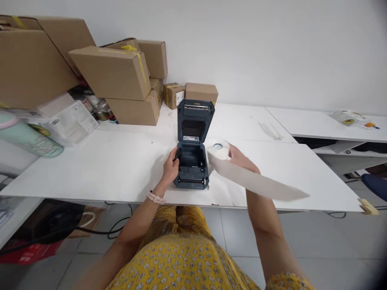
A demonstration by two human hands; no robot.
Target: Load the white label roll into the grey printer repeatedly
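Note:
A dark label printer (192, 169) stands on the white table with its lid (195, 121) raised, showing the hollow bay inside. My left hand (171, 168) grips the left side of the printer, thumb near its upper edge. Just right of the printer, my right hand (240, 157) holds a roll of white labels (218, 150), its core hole facing up. From the roll a loose strip (266, 185) trails out to the right in front of my forearm. The roll and fingers are slightly blurred, and the fingers behind the roll are partly hidden.
Cardboard boxes (111, 74) are stacked at the back left, with two small boxes (201, 92) behind the printer. A mint-green bottle (30, 135) lies at the far left. On the right-hand table sits a clear-wrapped packet (347, 117). The table's front edge (121, 198) is close to my body.

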